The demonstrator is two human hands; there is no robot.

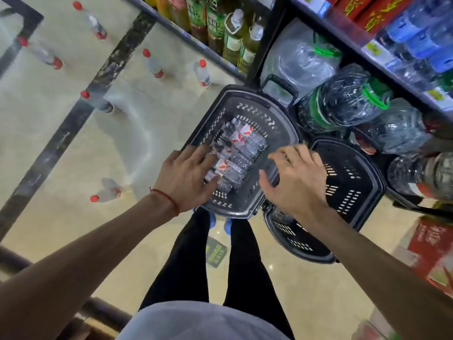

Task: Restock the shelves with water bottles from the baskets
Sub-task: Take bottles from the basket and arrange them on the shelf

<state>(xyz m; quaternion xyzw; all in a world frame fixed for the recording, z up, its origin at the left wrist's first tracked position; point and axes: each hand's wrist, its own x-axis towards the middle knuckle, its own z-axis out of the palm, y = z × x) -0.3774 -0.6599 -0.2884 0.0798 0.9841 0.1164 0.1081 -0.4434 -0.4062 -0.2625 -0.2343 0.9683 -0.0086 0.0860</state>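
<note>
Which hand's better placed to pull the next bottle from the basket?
Left. The left hand lies over the clear red-labelled water bottles in the black plastic basket; the right hand sits off them at its rim.

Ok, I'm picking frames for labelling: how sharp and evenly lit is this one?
Head view: the left hand, the right hand and the bottles in the basket are smeared by motion; a pale glare streak lies on the floor; the wide lens bends the shelf edge.
</note>
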